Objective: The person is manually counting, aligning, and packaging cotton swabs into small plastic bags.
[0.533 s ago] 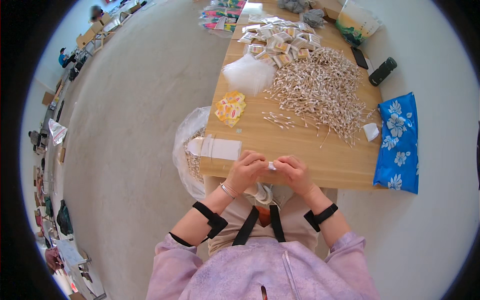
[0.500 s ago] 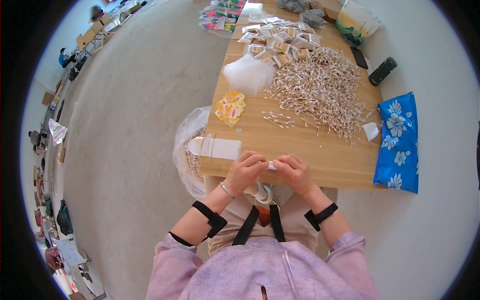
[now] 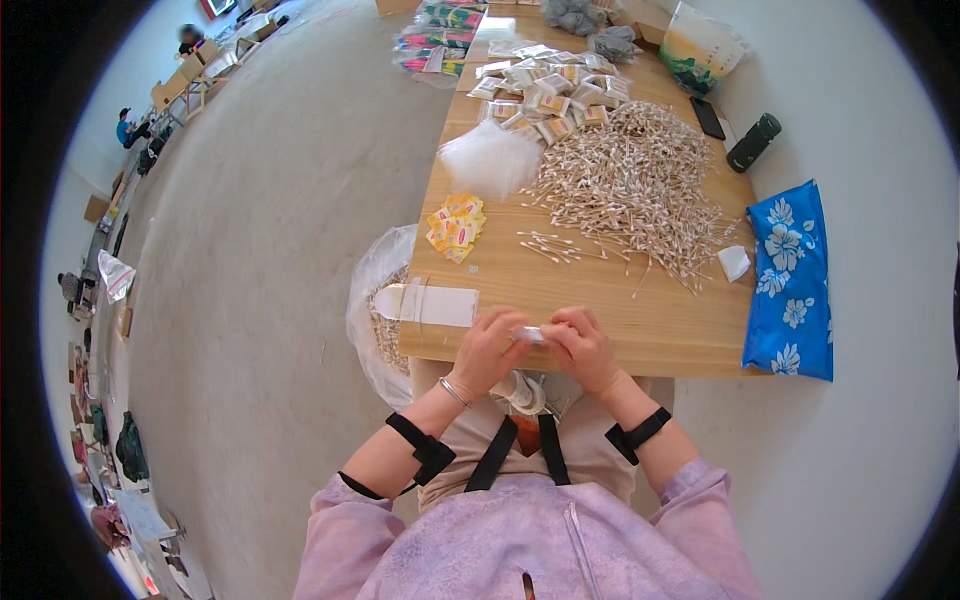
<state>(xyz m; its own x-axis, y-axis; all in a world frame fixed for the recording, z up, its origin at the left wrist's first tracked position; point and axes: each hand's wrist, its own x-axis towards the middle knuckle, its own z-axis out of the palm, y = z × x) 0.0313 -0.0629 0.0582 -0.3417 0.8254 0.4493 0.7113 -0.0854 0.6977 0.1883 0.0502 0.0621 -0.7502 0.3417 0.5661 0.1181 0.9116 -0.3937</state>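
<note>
At the table's near edge, my left hand (image 3: 488, 343) and my right hand (image 3: 584, 343) are closed on a small white piece (image 3: 530, 334). It spans the gap between my fingertips, and what it is I cannot make out. Beside my left hand lies a white card strip (image 3: 450, 305) with thin bands around it. Farther off, a few loose cotton swabs (image 3: 548, 246) lie apart from the large heap of swabs (image 3: 640, 175). Yellow and white printed cards (image 3: 457, 225) rest at the left, below a stack of clear plastic bags (image 3: 488, 160).
Filled packs (image 3: 550, 90) are piled at the far side. A blue flowered pouch (image 3: 788, 285), a black bottle (image 3: 755, 142) and a phone (image 3: 707, 117) sit along the right. A plastic bag of swabs (image 3: 370, 270) stands beside the table's left edge.
The white piece and both hands have shifted slightly; the fingers have changed their hold, and the piece now slants. The whole view has moved a little.
</note>
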